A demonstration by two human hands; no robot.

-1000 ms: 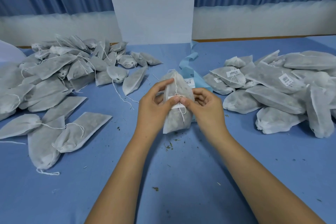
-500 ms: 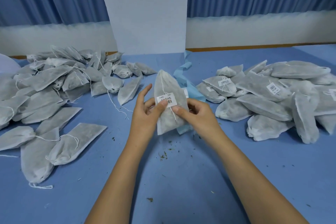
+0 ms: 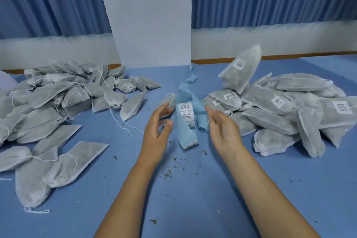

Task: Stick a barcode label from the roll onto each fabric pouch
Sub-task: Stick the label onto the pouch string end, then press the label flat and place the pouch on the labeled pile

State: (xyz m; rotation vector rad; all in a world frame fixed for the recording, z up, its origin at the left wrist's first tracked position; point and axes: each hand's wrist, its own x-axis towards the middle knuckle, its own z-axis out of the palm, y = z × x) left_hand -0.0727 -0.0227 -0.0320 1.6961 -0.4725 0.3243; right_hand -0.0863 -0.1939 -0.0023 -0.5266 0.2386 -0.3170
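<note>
Status, labelling run.

Both grips are empty. Left grip (image 3: pixel 157 127): fingers loosely curved, thumb and forefinger apart, pinching nothing. Its fingertips overlap a small pouch (image 3: pixel 167 102) lying behind them; whether they touch it cannot be told. Right grip (image 3: pixel 224 131): fingers spread, palm turned inward, nothing in it. Both hover over the tabletop (image 3: pixel 193 199), one on each side of the label strip (image 3: pixel 185 116).

One pouch (image 3: pixel 240 75) is in mid-air above the right pile (image 3: pixel 270 120). It is blurred and touches no hand, and a white label (image 3: pixel 239 63) shows on the face toward the camera. Judged: labelled and on its way to the finished heap.

Right pile: several pouches show a barcode label. Others lie with the face hidden, so no count is possible. Judged as the done stock.

Left pile (image 3: pixel 58 102): no label seen on any pouch, drawstrings loose. A few lie apart from the heap, nearer the camera. Judged as stock waiting. It looks at least as large as the right pile, so the run is about half through at best.

The label strip lies between the piles with white labels on its middle part. Bare blue liner (image 3: pixel 188 83) trails toward the far edge. How many labels are left cannot be told.

Dark crumbs (image 3: pixel 172 170) are scattered on the tabletop near the strip's end.

Next, as judged: take a fresh pouch from the left pile and peel one label.
</note>
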